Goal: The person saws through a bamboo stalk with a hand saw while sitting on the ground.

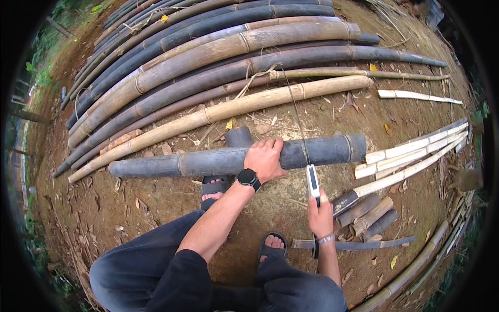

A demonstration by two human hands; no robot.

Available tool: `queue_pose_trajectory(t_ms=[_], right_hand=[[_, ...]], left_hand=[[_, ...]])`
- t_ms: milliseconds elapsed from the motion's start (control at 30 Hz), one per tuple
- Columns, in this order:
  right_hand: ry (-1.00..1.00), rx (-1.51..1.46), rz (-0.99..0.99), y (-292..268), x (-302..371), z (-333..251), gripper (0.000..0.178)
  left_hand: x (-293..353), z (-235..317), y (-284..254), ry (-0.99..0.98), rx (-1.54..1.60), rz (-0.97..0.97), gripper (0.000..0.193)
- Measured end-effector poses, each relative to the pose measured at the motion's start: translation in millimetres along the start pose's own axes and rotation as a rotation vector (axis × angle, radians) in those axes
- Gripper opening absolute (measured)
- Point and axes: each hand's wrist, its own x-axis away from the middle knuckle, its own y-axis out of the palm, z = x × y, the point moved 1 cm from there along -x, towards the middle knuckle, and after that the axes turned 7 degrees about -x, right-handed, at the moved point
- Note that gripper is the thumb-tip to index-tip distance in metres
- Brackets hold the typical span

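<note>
A dark bamboo pole lies crosswise in front of me, resting over a short dark bamboo piece. My left hand presses down on its top with the fingers wrapped over it; a black watch is on that wrist. To the right, my right hand is closed round the grip of a hand saw with a white-and-black handle. The saw's thin blade points away from me and crosses the pole between my left hand and the pole's right end. Whether its teeth are inside a cut is too small to tell.
Beyond the pole lies a pale bamboo pole, then a stack of long dark bamboo. Split bamboo strips and short cut pieces lie at right. My sandalled feet are close below the pole.
</note>
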Motion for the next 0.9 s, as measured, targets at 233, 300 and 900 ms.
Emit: queue_pose_trajectory(t_ms=[233, 300, 900], right_hand=[[-0.004, 0.031, 0.002, -4.4, 23.7, -6.6, 0.029], [0.012, -0.025, -0.004, -1.9, 10.4, -16.2, 0.031], [0.030, 0.025, -0.001, -0.6, 11.5, -23.2, 0.030]], left_hand=[[0.8, -3.4, -4.5, -0.005, -0.023, -0.017, 0.085], [1.1, -2.4, -2.6, 0.000, -0.023, 0.007, 0.085], [3.7, -3.1, -4.1, 0.000, -0.015, 0.008, 0.085]])
